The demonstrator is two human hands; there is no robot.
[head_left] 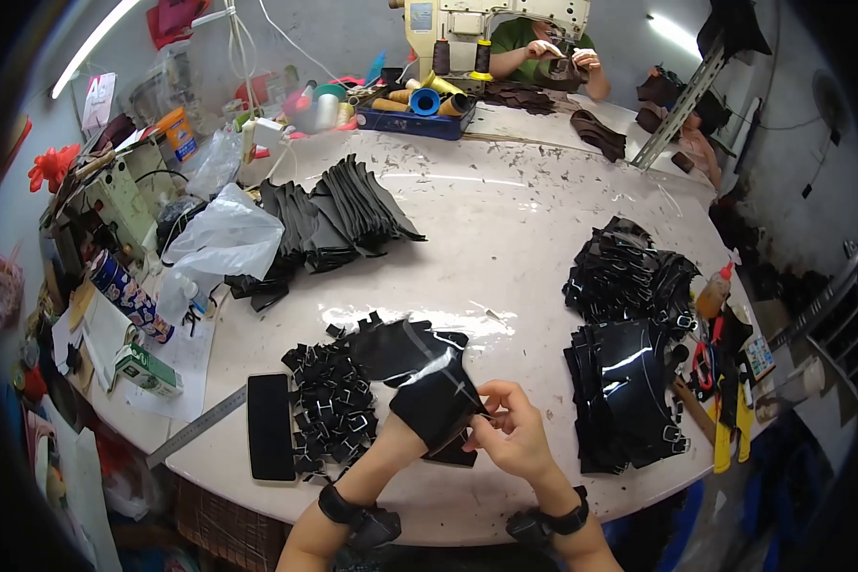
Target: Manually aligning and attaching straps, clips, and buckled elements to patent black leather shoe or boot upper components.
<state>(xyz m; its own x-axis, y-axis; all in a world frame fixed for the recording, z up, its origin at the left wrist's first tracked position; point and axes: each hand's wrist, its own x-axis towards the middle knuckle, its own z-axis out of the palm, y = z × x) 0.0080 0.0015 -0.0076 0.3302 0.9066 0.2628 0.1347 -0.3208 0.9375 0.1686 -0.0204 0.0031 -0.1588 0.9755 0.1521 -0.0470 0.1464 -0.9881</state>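
Observation:
A glossy black leather piece is raised off the table in front of me. My left hand reaches up under it and holds it, its fingers hidden by the leather. On the piece's right edge, the thumb and fingers of my right hand are pinched together. Whether a small part is between those fingertips is too fine to make out. Beyond lies another black leather piece. Left of my hands is a heap of small black straps with silver buckles, beside a black phone.
Stacked black leather pieces with buckles lie right, near yellow-handled scissors. Dark leather panels and a plastic bag are at far left. A metal ruler crosses the left edge. Another person works behind a sewing machine.

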